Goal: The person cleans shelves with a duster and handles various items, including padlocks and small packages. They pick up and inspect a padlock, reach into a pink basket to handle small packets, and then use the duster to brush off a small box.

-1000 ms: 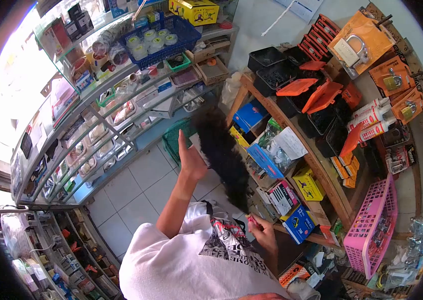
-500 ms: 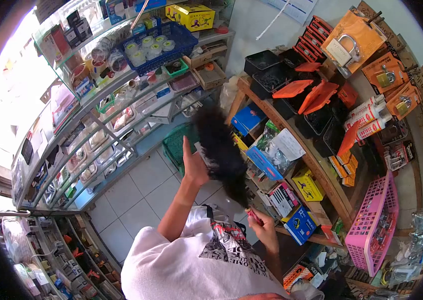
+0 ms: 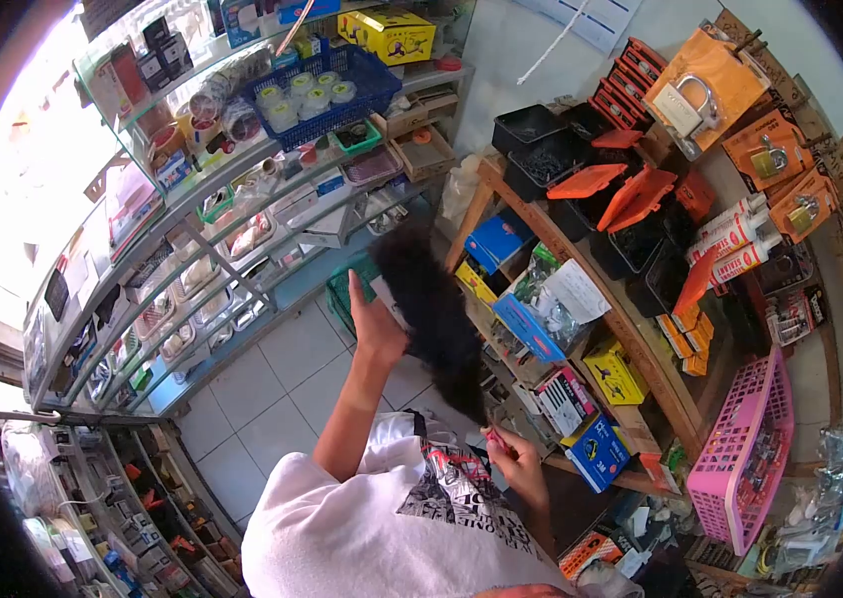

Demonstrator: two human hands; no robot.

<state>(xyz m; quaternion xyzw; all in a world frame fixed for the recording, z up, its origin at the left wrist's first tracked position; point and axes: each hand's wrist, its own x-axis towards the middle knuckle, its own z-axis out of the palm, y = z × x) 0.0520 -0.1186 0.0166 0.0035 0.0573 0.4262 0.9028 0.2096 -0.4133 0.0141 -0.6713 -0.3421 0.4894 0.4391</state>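
Observation:
My right hand (image 3: 519, 468), low in the view near my shirt, is closed round the red handle of a black feather duster (image 3: 433, 314). The duster slants up and to the left from that hand, its dark plumes spread over the middle of the view. My left hand (image 3: 375, 327) is raised beside the plumes with its thumb pointing up. Between this thumb and the duster shows a pale, flat-looking object (image 3: 387, 293) in my left hand; the duster covers most of it, and the left fingers are largely hidden.
A green basket (image 3: 341, 297) stands on the tiled floor (image 3: 294, 361) behind my left hand. Glass display shelves (image 3: 217, 179) curve along the left. Close on the right, a wooden rack (image 3: 591, 269) bears boxes, black bins and a pink basket (image 3: 740, 448).
The duster and my right hand have shifted slightly left and down. My left hand has moved a little left, and more of the pale object shows. The camera view has shifted slightly.

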